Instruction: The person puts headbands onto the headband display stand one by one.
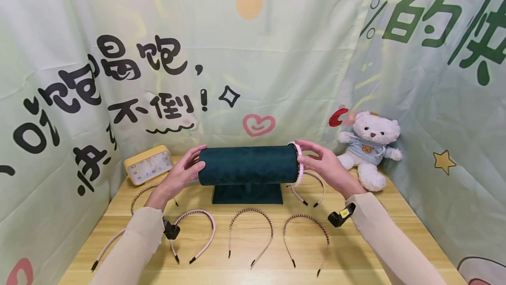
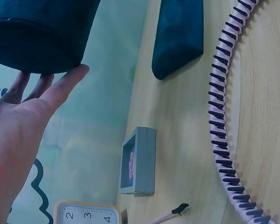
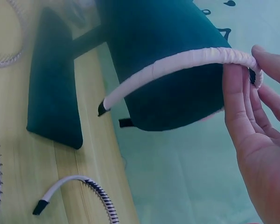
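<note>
Pinching pink headband btwn thumb & fingers of R hand, w/ fingers on inside of band. Set round R end of dk green roll, immed. L of that pinch, black tips toward table. Can't tell if touching roll all the way round. Holding opp. end of roll w/ L hand, thumb at front edge, fingers at top & behind, spread wide. Btwn both grips, lying level above green base.

To L of L hand & a bit behind: yellow-framed clock. Nr L hand too, in L wrist view: small grey box. To R of R hand & behind: white teddy in blue shirt, sitting up. Under R fingers, beside base: thin headband. Below & btwn grips, flat on table: two slim headbands. Below L hand, nr wrist: pink-edged headband, plus others partly hidden by arm. Behind both grips: pale green cloth w/ black lettering.
</note>
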Demonstrator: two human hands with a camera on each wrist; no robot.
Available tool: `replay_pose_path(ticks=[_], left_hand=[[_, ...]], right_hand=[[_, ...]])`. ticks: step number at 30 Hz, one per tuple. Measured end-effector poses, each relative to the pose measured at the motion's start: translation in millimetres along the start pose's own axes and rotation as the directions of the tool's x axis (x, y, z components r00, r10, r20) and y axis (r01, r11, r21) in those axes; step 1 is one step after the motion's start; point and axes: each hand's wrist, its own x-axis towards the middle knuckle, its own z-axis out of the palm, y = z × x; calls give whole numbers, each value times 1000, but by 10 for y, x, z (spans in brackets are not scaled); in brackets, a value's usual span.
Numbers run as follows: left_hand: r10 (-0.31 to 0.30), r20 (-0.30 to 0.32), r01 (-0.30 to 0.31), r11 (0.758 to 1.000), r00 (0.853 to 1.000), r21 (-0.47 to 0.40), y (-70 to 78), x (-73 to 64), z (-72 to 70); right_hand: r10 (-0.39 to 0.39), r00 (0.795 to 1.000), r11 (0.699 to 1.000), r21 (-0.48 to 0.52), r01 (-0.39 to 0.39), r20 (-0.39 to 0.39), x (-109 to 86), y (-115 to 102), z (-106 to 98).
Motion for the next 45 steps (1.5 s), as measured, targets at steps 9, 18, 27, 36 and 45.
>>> replay_pose_path(ticks=[9,18,27,36,45], left_hand=[[-5,1,5,1000,1000,-2,-8,6,-3],[-4,0,4,1000,1000,-11,-2,0,-6],[-4,7,4,1000,1000,-21,-4,-2,-12],[-6,9,6,1000,1000,-22,-17,3,-17],[-5,13,5,999,1000,-33,-27,15,-20]], right_hand=[[33,999,996,-79,-36,-42,8,27,36],[8,998,994,-111,-14,-56,37,-8,90],[-65,993,968,-250,39,-100,47,44,123],[-103,995,967,-235,97,-13,15,104,104],[-101,994,969,-226,105,31,6,127,74]])
